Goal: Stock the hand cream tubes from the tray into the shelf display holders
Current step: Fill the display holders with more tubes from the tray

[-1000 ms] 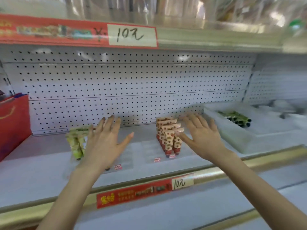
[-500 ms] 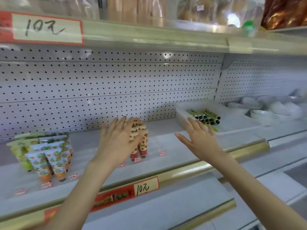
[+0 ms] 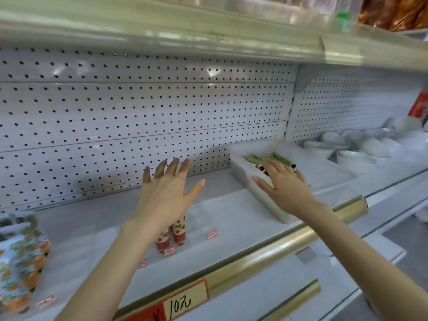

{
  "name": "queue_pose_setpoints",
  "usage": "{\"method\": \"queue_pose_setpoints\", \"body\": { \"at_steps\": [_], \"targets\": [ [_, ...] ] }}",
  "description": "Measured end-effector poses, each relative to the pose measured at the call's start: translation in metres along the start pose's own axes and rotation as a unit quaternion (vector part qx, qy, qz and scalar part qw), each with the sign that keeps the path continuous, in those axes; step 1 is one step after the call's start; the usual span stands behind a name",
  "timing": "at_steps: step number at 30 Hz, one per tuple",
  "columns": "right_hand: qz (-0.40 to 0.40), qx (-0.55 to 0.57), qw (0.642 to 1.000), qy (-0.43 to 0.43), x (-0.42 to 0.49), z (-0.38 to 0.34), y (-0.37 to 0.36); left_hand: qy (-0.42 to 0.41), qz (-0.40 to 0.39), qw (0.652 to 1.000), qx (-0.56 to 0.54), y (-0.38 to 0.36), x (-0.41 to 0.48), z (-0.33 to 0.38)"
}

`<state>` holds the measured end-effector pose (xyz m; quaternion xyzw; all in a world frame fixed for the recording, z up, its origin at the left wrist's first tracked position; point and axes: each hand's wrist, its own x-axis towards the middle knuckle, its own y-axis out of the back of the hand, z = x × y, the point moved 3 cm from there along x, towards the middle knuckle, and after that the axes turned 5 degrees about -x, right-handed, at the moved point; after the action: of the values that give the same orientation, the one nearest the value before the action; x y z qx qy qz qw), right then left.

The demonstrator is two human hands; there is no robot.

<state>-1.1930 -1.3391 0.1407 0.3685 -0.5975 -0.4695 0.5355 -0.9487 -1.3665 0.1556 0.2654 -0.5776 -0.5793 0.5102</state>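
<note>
A translucent white tray point(image 3: 254, 185) sits on the shelf at centre right, holding several green hand cream tubes point(image 3: 261, 158) with black caps. My right hand point(image 3: 286, 185) hovers over the tray's near end, fingers spread, holding nothing. My left hand point(image 3: 165, 189) is open above the shelf, palm down, partly covering red-capped tubes point(image 3: 178, 230) that stand in a clear display holder point(image 3: 215, 228). At the far left stand orange and green patterned tubes point(image 3: 20, 256), blurred.
A pegboard back wall point(image 3: 139, 117) closes the shelf behind. A gold rail point(image 3: 273, 246) with a red and cream "10" price tag point(image 3: 183, 302) runs along the shelf front. White bowls point(image 3: 354, 149) are stacked to the right. Another shelf hangs overhead.
The view has swung right. My right hand has moved forward from before the shelf to over the tray. My left hand stays open above the red-capped tubes.
</note>
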Motion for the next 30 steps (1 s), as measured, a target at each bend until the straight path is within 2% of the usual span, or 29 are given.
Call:
{"method": "queue_pose_setpoints", "body": {
  "at_steps": [5, 8, 14, 22, 30],
  "targets": [
    [0.006, 0.033, 0.999, -0.016, 0.036, 0.034, -0.01, 0.002, 0.009, 1.0, -0.008, -0.001, 0.017, 0.014],
    [-0.018, 0.065, 0.998, -0.008, 0.063, 0.057, -0.017, 0.0, 0.019, 1.0, -0.011, -0.003, 0.031, 0.035],
    [-0.111, 0.129, 0.985, 0.023, 0.131, 0.1, -0.043, 0.009, 0.038, 0.998, -0.046, -0.022, 0.065, 0.09],
    [-0.238, 0.123, 0.961, 0.073, 0.193, 0.115, -0.082, 0.065, 0.022, 0.993, -0.095, -0.06, 0.099, 0.131],
    [-0.237, 0.248, 0.938, 0.062, 0.21, 0.129, -0.104, 0.113, 0.003, 0.969, -0.22, -0.076, 0.122, 0.145]
  ]
}}
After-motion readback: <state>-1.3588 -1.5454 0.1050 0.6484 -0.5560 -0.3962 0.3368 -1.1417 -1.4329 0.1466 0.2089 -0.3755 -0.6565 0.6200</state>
